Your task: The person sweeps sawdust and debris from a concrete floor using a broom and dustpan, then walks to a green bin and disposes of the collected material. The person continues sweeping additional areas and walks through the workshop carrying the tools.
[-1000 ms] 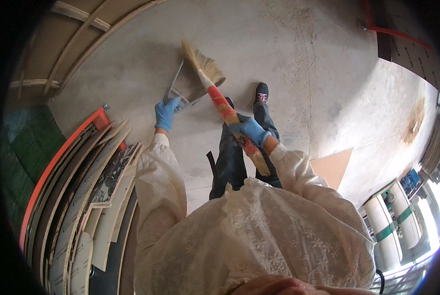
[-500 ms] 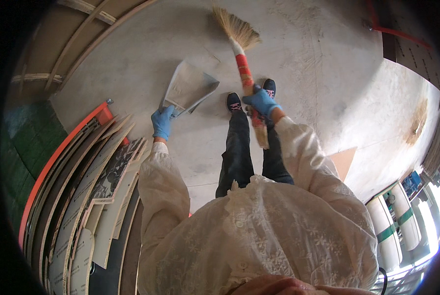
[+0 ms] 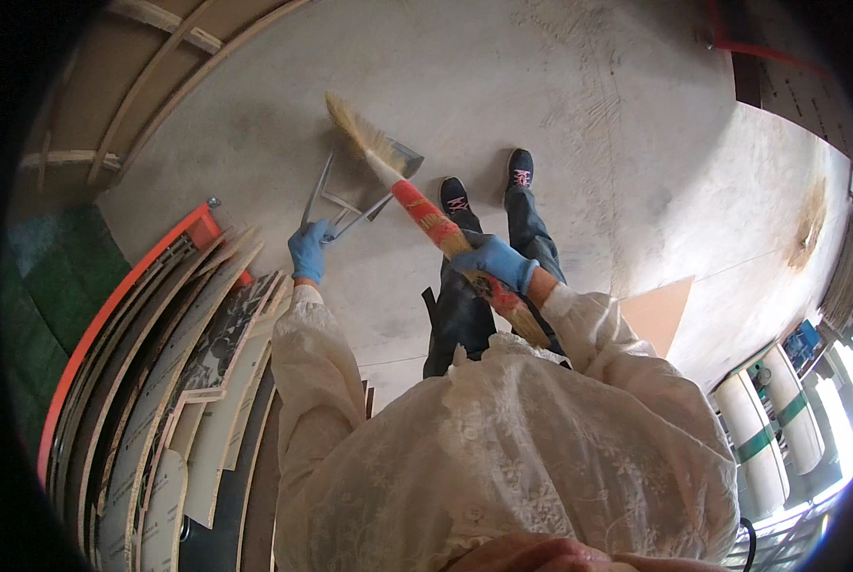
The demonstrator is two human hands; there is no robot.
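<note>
Several boards [image 3: 164, 400] stood on edge at eight o'clock, with a slatted panel [image 3: 164, 91] at ten. Between nine and ten, the gloved left hand [image 3: 307, 253] was closed around the narrow handle end of the dustpan [image 3: 355, 179]. That lay toward eleven o'clock, its wide end away from the hand; whether it rested on the floor [image 3: 484, 67] could not be told. It looked thin, stiff and light, probably metal, likely to tip if held loosely; the middle of the handle seemed the best place for a firm hold.

The broom [image 3: 433, 219] slanted from eleven o'clock down to about four. Its pale bristles [image 3: 352, 122] overlapped the dustpan in view, though contact could not be made out. They looked soft and springy, poor for gripping, while the thick, red-wrapped handle seemed stiff and fairly light. Its wrapping probably gave some grip, but a smooth glove might have slid on it. Dark shoes [image 3: 455, 198] stood between twelve and one. Between two and three, the gloved right hand [image 3: 496, 262] was wrapped around the handle below its middle, a sensible place for one-handed control. Farther out, a tan sheet [image 3: 660, 313] lay just past three, and white, green-banded pieces [image 3: 743, 410] stood at four.
</note>
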